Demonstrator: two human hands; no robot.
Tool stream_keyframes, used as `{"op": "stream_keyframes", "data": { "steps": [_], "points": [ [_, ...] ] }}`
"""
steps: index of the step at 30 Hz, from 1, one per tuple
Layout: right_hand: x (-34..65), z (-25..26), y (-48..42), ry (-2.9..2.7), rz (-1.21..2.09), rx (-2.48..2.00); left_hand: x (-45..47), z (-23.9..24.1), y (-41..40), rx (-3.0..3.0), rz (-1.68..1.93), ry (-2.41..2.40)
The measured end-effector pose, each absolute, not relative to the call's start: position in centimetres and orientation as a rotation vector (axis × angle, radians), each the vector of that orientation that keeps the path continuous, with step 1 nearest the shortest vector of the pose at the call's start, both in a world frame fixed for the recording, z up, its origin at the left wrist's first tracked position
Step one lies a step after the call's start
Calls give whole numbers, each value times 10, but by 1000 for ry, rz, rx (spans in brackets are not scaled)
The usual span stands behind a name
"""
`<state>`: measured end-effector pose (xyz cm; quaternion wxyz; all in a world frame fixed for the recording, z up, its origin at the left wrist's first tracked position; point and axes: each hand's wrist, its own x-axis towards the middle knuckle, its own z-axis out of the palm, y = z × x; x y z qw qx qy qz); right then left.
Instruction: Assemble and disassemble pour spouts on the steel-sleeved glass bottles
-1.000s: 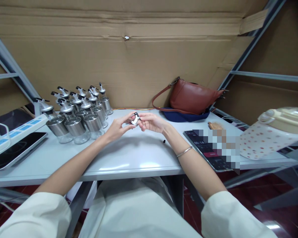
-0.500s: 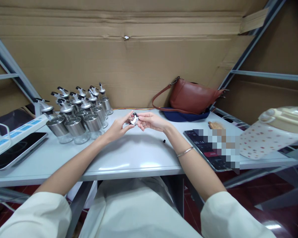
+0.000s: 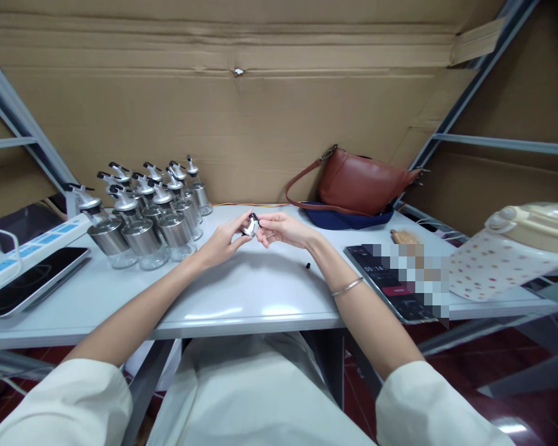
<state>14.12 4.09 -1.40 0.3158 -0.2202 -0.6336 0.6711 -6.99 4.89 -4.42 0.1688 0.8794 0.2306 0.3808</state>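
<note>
Between my two hands, above the middle of the table, is a small silver pourer spout (image 3: pixel 251 228) with a black flip cap. My left hand (image 3: pixel 227 238) grips its silver body from the left, thumb below and fingers above. From the right, the fingertips of my right hand (image 3: pixel 281 228) pinch the black part at its top. My fingers hide some of the spout. On the table near my right wrist lies a tiny black piece (image 3: pixel 308 266). Several glass and steel oil bottles (image 3: pixel 144 238) with similar pourer tops stand together to the left.
At left are a white power strip (image 3: pixel 32 248) and a tablet-like device (image 3: pixel 35 282). A brown bag (image 3: pixel 358 179) rests on a dark blue item (image 3: pixel 348 217) at the back. A phone (image 3: pixel 381 279) and a dotted jug (image 3: pixel 497 260) are at right. Cardboard (image 3: pixel 260 136) walls the back.
The pourer spout has turned slightly between my fingers. Both hands stay in nearly the same place, and the things on the table have not moved.
</note>
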Motion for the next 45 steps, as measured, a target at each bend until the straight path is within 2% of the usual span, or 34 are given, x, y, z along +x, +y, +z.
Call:
{"op": "stream_keyframes", "data": {
  "steps": [21, 45],
  "points": [
    [154, -15, 47, -1498, 1950, -492, -63, -36, 36, 2310, 1025, 532],
    [148, -18, 45, -1597, 1810, -585, -65, -40, 38, 2309, 1069, 639]
  ]
}}
